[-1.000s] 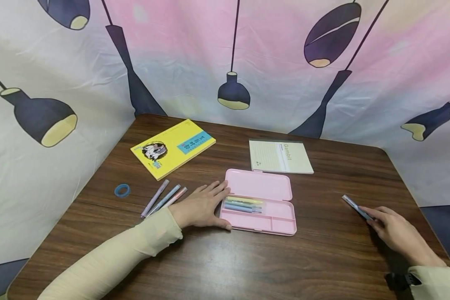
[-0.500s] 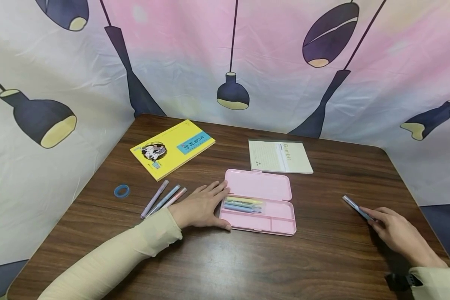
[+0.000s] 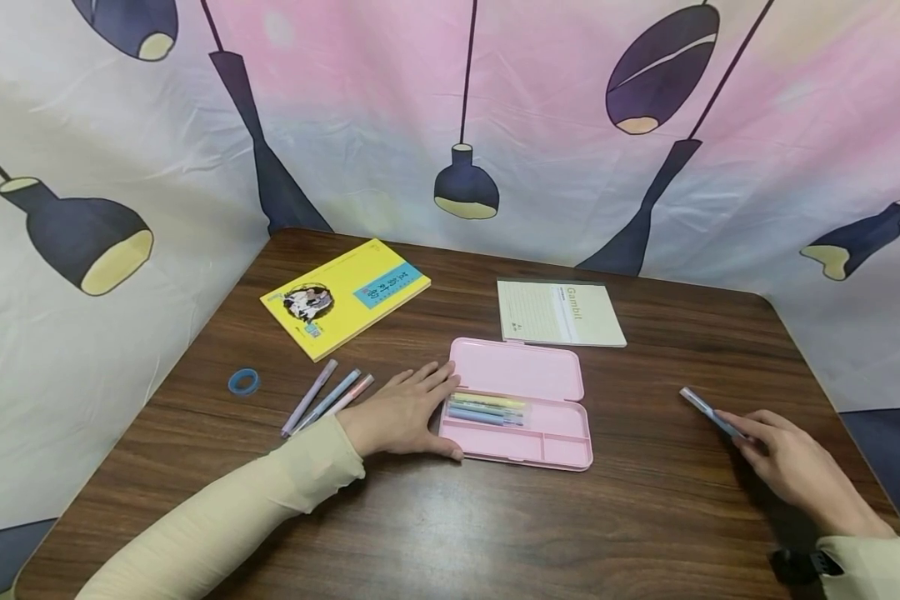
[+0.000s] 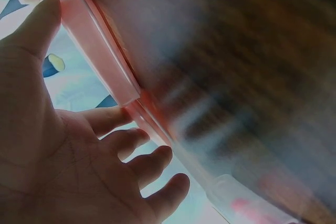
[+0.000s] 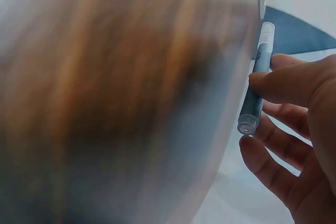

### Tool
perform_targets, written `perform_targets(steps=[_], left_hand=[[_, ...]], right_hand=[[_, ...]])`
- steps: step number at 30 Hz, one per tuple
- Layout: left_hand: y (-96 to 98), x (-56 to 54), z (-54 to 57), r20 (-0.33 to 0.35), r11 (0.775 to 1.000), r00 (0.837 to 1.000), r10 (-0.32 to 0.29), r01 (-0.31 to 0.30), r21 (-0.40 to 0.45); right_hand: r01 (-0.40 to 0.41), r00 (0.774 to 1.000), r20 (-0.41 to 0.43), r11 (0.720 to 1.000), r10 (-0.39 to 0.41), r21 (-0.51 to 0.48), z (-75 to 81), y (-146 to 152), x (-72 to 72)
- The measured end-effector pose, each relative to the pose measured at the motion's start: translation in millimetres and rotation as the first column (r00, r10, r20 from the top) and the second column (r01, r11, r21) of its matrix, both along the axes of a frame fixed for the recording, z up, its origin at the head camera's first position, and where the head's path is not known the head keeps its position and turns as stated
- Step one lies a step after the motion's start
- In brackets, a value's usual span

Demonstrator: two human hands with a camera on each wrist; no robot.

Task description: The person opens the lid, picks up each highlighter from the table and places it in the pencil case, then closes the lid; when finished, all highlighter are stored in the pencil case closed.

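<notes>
A pink pencil case (image 3: 487, 444) lies opened flat on the table, its lid folded back. Several pens (image 3: 487, 410) in yellow, green and blue fill the left of its rear compartment. My left hand (image 3: 408, 410) rests with fingers spread against the case's left side, the thumb at the front corner; the left wrist view shows the fingers along the pink case wall (image 4: 97, 45). At the right, my right hand (image 3: 791, 458) pinches a blue-grey pen (image 3: 708, 412) with a clear cap between thumb and fingers. In the right wrist view the pen (image 5: 253, 98) sits under the thumb.
Three pens (image 3: 311, 398) lie left of my left forearm, partly covered by the sleeve. A blue tape ring (image 3: 243, 382) is further left. Behind are a yellow book (image 3: 345, 298) and a cream notebook (image 3: 562, 313). A printed curtain surrounds the table's far side.
My right hand and its pen have shifted very slightly to the left and away from me. The left hand and the pencil case stay where they were.
</notes>
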State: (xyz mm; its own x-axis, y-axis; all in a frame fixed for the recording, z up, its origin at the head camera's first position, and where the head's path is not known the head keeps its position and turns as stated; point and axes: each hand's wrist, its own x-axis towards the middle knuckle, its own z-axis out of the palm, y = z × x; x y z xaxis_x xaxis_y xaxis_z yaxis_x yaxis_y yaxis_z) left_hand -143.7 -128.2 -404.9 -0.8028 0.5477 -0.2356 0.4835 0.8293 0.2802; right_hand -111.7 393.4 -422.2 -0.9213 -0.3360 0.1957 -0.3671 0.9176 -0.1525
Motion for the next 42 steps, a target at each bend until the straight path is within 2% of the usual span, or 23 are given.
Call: perform_targets(steps=[8, 14, 17, 22, 27, 31, 42], left_hand=[[-0.9, -0.9, 1.6, 0.0, 1.0, 1.0, 0.003, -0.003, -0.006], [-1.5, -0.4, 1.1, -0.004, 1.0, 1.0, 0.01, -0.01, 0.011], [-1.8, 0.2, 0.9, -0.001, 1.0, 1.0, 0.01, -0.01, 0.013], [-3.2, 0.5, 1.4, 0.004, 1.0, 1.0, 0.016, -0.016, 0.012], [-4.3, 0.3, 1.1, 0.0, 1.0, 1.0, 0.017, -0.017, 0.015], [-4.3, 0.5, -0.4, -0.001, 1.0, 1.0, 0.019, -0.019, 0.013], [-1.3, 2.8, -1.7, -0.007, 1.0, 1.0, 0.007, -0.007, 0.01]], right_hand=[[-0.093, 0.992, -0.083, 0.996, 0.093, -0.002, 19.0, -34.0, -10.1], [-0.188, 0.97, -0.16, 0.982, 0.183, -0.016, 33.9, -73.2, -20.4], [-0.249, 0.951, -0.196, 0.968, 0.241, -0.02, 37.2, -92.3, -26.4], [-0.372, 0.903, -0.239, 0.928, 0.356, -0.025, 38.6, -123.9, -37.7], [-0.456, 0.868, -0.225, 0.89, 0.442, -0.009, 36.6, -155.8, -47.1], [-0.51, 0.848, -0.172, 0.86, 0.502, -0.003, 33.9, -178.8, -52.2], [-0.588, 0.808, -0.065, 0.809, 0.586, -0.008, 25.0, -224.7, -58.2]])
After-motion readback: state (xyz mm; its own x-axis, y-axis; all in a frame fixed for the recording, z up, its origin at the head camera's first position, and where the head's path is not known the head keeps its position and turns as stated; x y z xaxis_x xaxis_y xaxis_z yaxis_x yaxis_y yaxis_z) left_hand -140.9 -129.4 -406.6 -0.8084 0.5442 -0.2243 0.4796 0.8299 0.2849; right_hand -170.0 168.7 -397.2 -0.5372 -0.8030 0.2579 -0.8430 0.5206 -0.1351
